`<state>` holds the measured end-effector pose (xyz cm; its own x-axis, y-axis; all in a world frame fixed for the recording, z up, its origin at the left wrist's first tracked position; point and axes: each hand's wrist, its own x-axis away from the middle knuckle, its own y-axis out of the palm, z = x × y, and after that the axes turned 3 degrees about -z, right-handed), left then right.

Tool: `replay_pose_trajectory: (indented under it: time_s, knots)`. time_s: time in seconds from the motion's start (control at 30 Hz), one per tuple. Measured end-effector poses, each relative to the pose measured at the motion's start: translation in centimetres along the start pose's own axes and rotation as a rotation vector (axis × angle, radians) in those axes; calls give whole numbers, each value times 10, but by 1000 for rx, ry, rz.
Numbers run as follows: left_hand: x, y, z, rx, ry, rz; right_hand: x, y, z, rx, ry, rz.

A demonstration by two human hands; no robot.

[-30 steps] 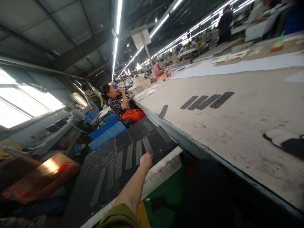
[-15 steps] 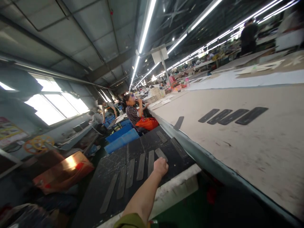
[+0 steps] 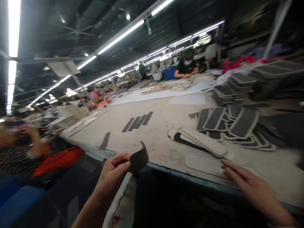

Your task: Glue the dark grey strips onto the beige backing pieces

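My left hand (image 3: 115, 172) pinches a dark, thin strip (image 3: 139, 158) with a rounded end, lifted at the near edge of the table; its free end curls upward. My right hand (image 3: 251, 185) is at the table's front right, fingers stretched out. Its fingertips are at the end of a flat pale strip (image 3: 201, 164); whether they touch it I cannot tell. Just beyond lie pale strips (image 3: 204, 141) with a black one (image 3: 187, 141) among them. Several dark rounded strips (image 3: 137, 122) lie in a row mid-table, and a single dark strip (image 3: 104, 140) rests near the left edge.
Dark pads with pale borders (image 3: 243, 122) are heaped at the right of the pale-topped table (image 3: 161, 136), with taller stacks (image 3: 237, 84) behind. A black board (image 3: 57, 186) lies low on the left. One person (image 3: 187, 68) works across the table; another (image 3: 35, 144) sits at left.
The view has swung right, from the black board to the large table. My left hand has risen off the board with a dark strip; my right hand has come into view.
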<state>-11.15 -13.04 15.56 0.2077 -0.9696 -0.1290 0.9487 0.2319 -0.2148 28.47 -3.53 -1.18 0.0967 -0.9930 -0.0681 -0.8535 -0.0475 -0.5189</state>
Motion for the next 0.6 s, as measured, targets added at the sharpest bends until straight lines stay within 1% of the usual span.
replay_pose_trajectory:
  time_s: [0.07, 0.1, 0.13, 0.2, 0.27, 0.37, 0.43, 0.5, 0.6]
  knots:
    - [-14, 32, 4, 171, -65, -84, 2, -3, -5, -185, 107, -93]
    - [-19, 48, 5, 231, -98, -122, 1, -2, -10, -295, 133, -151]
    - [-24, 63, 6, 279, -126, -157, 0, -2, -15, -386, 145, -180]
    - [-31, 91, 6, 350, -174, -229, -2, -2, -22, -535, 185, -221]
    - [-37, 112, 4, 404, -225, -306, -3, -5, -25, -649, 223, -224]
    - [-45, 132, -3, 466, -291, -382, -3, -14, -24, -744, 255, -181]
    - [-52, 141, -9, 491, -318, -393, -5, -21, -21, -738, 262, -135]
    - [-59, 147, -16, 507, -332, -399, -7, -30, -19, -673, 264, -65]
    - [-70, 154, -30, 557, -341, -385, -10, -44, -12, -495, 289, 46]
